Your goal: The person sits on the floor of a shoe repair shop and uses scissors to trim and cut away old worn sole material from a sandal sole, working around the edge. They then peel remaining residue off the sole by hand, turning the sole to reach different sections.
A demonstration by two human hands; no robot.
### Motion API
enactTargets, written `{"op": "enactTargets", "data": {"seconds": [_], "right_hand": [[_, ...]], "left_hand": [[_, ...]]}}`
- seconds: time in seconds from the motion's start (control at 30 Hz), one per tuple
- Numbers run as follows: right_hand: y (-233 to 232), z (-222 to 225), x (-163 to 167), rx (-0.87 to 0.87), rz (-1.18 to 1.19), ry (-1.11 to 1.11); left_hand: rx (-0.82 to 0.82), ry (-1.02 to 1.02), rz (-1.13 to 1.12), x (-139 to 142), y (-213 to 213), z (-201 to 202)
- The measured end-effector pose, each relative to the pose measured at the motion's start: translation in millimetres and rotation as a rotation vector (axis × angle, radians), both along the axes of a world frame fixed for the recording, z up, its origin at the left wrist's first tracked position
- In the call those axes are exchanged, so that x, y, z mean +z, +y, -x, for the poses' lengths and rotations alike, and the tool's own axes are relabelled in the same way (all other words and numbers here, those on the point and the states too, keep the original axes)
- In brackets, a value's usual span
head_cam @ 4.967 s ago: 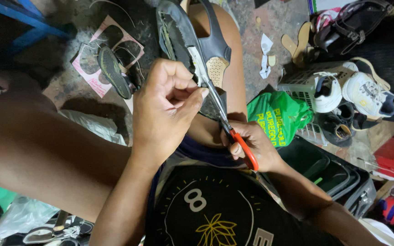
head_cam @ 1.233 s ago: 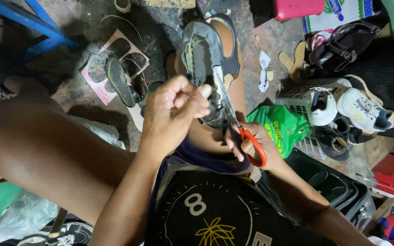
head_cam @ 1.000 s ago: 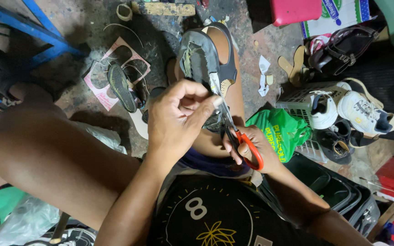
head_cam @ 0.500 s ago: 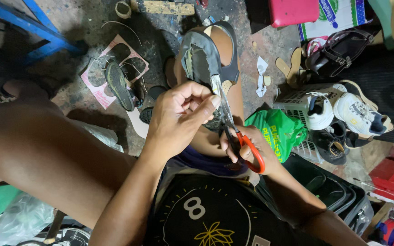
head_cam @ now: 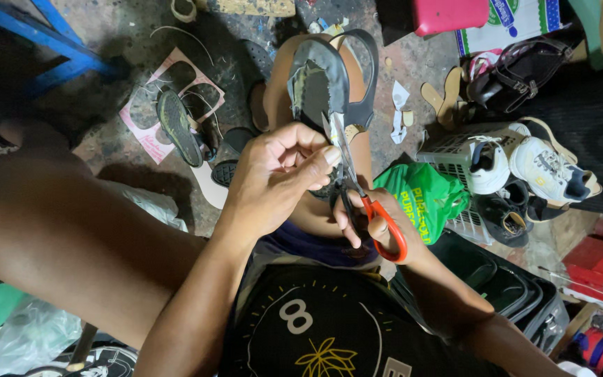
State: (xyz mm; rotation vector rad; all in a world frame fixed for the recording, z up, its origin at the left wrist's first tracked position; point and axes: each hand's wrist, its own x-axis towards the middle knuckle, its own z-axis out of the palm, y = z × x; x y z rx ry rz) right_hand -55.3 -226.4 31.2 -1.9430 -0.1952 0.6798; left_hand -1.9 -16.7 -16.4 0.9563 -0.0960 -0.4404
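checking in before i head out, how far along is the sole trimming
Done: part of the dark sole edge already looks ragged. In hand: the left hand pinches the sole on the knee while the right hand works orange-handled scissors along its edge. Left: I can't tell how much remains uncut.

Green printed bag [head_cam: 420,199] at right; white-green carton [head_cam: 518,21] top right.

The left hand [head_cam: 277,178] covers the sandal's [head_cam: 319,80] near end, and the scissors' [head_cam: 357,188] blades vanish behind its fingers.
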Motion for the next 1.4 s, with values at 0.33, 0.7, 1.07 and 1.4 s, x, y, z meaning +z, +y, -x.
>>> {"op": "enactTargets", "data": {"seconds": [0.33,0.7,1.07,1.4], "right_hand": [[-0.2,6.2,-9.4,-0.121,0.002,0.062],[9.5,0.9,3.6,-0.056,0.033,-0.021],[6.4,6.5,-13.3,-0.142,-0.024,0.044],[5.2,4.8,-7.8,-0.134,-0.07,0.043]], "left_hand": [[0.01,0.037,-0.033,1.2,-1.6,-2.0],[-0.018,-0.045,0.0,2.4,-1.0,1.9],[-0.015,-0.018,-0.005,2.6,1.7,0.3],[-0.061,-0.064,0.03,6.9,-1.5,5.0]]}}
